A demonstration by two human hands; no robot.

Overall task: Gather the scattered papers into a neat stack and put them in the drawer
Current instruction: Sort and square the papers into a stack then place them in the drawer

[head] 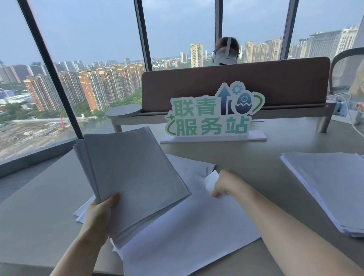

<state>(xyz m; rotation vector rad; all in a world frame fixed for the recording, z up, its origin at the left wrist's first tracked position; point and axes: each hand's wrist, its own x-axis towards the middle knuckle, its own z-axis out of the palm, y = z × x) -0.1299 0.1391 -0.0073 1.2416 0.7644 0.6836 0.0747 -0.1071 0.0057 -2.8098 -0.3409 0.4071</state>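
The desk (262,165) spreads out grey in front of me, and I place everything else by the green-lettered sign (209,115) standing at its far middle. Behind the sign runs a brown divider panel (258,81), with a person in a white headset (225,55) beyond it. Nearer to me than the sign and to its right lies a second pile of paper (335,189), flat on the desk and well apart from my hands. Directly below the sign, loose white sheets (182,232) sprawl across the desk — some overhang the near edge. To the sign's lower left, my left hand (98,216) grips a thick stack of papers (132,178) at its near corner, thumb on top, the stack tilted up off the desk over the loose sheets. My right hand (227,184) — just below the sign — rests knuckles-up on the loose sheets, fingers curled down, pinching the edge of one sheet.
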